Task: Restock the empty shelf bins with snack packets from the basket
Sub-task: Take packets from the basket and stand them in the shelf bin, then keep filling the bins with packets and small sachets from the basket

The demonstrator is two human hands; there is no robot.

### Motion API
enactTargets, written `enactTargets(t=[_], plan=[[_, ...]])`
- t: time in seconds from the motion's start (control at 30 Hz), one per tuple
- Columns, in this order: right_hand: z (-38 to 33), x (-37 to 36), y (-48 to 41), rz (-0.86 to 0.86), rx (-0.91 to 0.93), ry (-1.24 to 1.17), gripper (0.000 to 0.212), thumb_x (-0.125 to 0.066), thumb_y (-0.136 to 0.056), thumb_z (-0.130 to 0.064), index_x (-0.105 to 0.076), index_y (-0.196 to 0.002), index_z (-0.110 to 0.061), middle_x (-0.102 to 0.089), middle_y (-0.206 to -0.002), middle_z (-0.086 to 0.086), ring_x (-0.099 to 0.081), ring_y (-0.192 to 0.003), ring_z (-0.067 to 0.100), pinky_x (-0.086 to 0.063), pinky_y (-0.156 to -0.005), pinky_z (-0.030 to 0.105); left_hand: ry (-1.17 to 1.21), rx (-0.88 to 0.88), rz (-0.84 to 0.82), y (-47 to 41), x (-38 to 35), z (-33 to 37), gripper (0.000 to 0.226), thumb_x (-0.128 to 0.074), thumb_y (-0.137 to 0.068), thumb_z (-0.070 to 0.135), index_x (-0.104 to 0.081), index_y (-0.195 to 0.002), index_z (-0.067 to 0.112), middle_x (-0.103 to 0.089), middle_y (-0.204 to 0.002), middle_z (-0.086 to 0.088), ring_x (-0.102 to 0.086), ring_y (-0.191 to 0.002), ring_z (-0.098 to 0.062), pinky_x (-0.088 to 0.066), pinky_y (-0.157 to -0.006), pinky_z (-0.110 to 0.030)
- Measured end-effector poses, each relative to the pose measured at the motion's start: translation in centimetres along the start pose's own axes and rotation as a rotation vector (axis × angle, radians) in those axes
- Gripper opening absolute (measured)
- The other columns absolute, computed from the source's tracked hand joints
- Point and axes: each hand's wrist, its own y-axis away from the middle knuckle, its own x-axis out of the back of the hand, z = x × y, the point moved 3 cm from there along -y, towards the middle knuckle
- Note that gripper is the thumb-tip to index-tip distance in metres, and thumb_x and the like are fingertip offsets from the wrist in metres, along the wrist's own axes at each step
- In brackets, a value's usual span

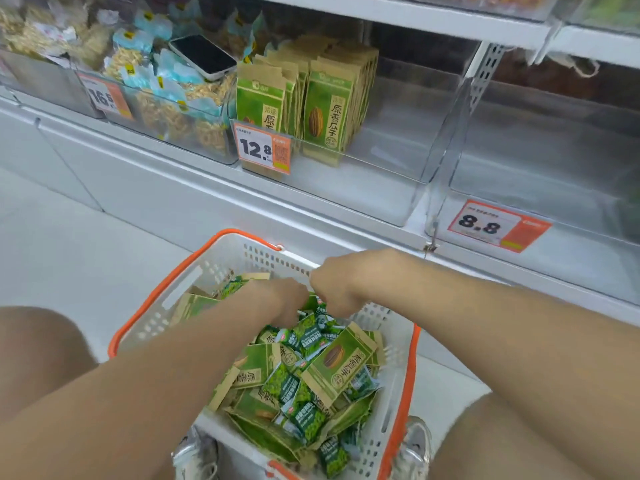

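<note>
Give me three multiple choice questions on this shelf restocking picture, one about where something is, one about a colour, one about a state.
1. Where does the phone lie?
A. on the packets in the bin left of the 12.8 tag
B. in the basket
C. on the floor

2. What colour is the rim of the basket?
A. blue
B. orange
C. black

3. In what state is the bin with the 8.8 tag?
A. packed full
B. half full
C. it looks empty

Answers: 1 A, the phone rests on the pale snack bags there. 2 B, orange edging runs round the white basket. 3 C, no packets show behind its clear front.
</note>
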Motion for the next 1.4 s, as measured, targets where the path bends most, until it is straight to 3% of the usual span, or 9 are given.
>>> enactTargets(t=[0.2, 0.37, 0.5, 0.67, 0.8, 0.87, 0.97, 1.13, 1.4], plan=[[0.3, -0.5, -0.7, 0.029, 0.006, -0.019, 0.019, -0.053, -0.097, -0.014, -0.056, -0.079, -0.013, -0.057, -0.082, 0.004, -0.055, -0.069, 0.023, -0.042, -0.055, 0.030, 0.115, -0.039, -0.032, -2.3, -3.0, 1.4, 0.054, -0.061, -0.101, 0.018, -0.039, -0.150, 0.011, -0.058, -0.133, -0.014, -0.060, -0.104, -0.030, -0.053, -0.090, -0.043], [0.8, -0.5, -1.7, 0.058, 0.051, -0.046, 0.036, -0.052, -0.098, -0.021, -0.064, -0.132, -0.015, -0.068, -0.117, 0.007, -0.069, -0.100, 0.027, -0.045, -0.060, 0.030, 0.228, -0.032, -0.043, -3.6, -3.3, 2.0, 0.066, -0.064, -0.104, 0.026, -0.031, -0.159, 0.012, -0.051, -0.150, -0.014, -0.056, -0.130, -0.036, -0.050, -0.106, -0.048], [1.6, -0.2, -1.4, 0.089, 0.039, -0.068, 0.035, -0.053, -0.100, -0.020, -0.063, -0.134, -0.015, -0.069, -0.120, 0.010, -0.070, -0.100, 0.026, -0.041, -0.050, 0.028, 0.284, -0.031, -0.022, -3.6, -2.7, 2.5, 0.054, -0.072, -0.099, 0.031, -0.053, -0.147, 0.016, -0.055, -0.144, -0.010, -0.056, -0.128, -0.033, -0.049, -0.103, -0.042], [2.8, 0.9, 0.3, 0.107, 0.002, -0.110, 0.038, -0.052, -0.100, -0.026, -0.065, -0.134, -0.013, -0.068, -0.127, 0.012, -0.065, -0.120, 0.032, -0.056, -0.095, 0.047, 0.275, -0.044, 0.032, -2.0, -0.7, 2.6, 0.032, -0.072, -0.099, 0.027, -0.062, -0.127, 0.015, -0.059, -0.115, -0.004, -0.060, -0.102, -0.026, -0.051, -0.088, -0.036], [5.2, 2.3, 3.2, 0.218, -0.118, -0.121, 0.013, -0.055, -0.096, -0.020, -0.064, -0.097, -0.011, -0.063, -0.096, 0.010, -0.064, -0.099, 0.035, -0.057, -0.082, 0.041, 0.554, -0.027, 0.254, 1.6, 4.5, 1.7, 0.017, -0.076, -0.094, 0.023, -0.061, -0.100, 0.017, -0.064, -0.102, -0.006, -0.067, -0.077, -0.023, -0.058, -0.072, -0.037], [6.6, 3.3, 5.3, 0.337, -0.181, -0.154, 0.016, -0.057, -0.094, -0.017, -0.066, -0.104, -0.009, -0.065, -0.100, 0.013, -0.063, -0.105, 0.035, -0.058, -0.084, 0.045, 0.802, -0.057, 0.389, 4.0, 7.3, 1.7, 0.016, -0.077, -0.093, 0.020, -0.062, -0.097, 0.015, -0.067, -0.095, -0.008, -0.066, -0.070, -0.024, -0.058, -0.067, -0.036], [8.5, 4.7, 8.6, 0.550, -0.252, -0.322, 0.032, -0.060, -0.093, -0.019, -0.067, -0.124, -0.014, -0.069, -0.114, 0.010, -0.058, -0.115, 0.028, -0.054, -0.092, 0.042, 1.161, -0.076, 0.559, 7.3, 10.5, 2.6, 0.015, -0.075, -0.096, 0.015, -0.061, -0.100, 0.014, -0.057, -0.078, -0.003, -0.053, -0.066, -0.017, -0.043, -0.059, -0.027], [10.4, 5.1, 12.9, 1.084, -0.513, -0.571, 0.036, -0.059, -0.091, -0.032, -0.056, -0.123, -0.017, -0.068, -0.099, 0.010, -0.061, -0.103, 0.038, -0.055, -0.084, 0.046, 1.767, -0.192, 0.675, 10.6, 13.9, 5.1, 0.019, -0.067, -0.098, -0.002, -0.055, -0.112, 0.004, -0.070, -0.109, -0.020, -0.070, -0.088, -0.025, -0.061, -0.078, -0.030], [11.3, 2.2, 15.8, 1.065, -0.362, -1.517, 0.016, -0.075, -0.093, -0.025, -0.078, -0.093, -0.010, -0.076, -0.087, 0.012, -0.071, -0.075, 0.023, -0.065, -0.078, 0.043, 1.894, -0.353, 0.723, 13.4, 17.4, 10.4, 0.022, -0.063, -0.094, -0.017, -0.055, -0.100, 0.002, -0.069, -0.098, -0.019, -0.074, -0.090, -0.031, -0.064, -0.084, -0.034]])
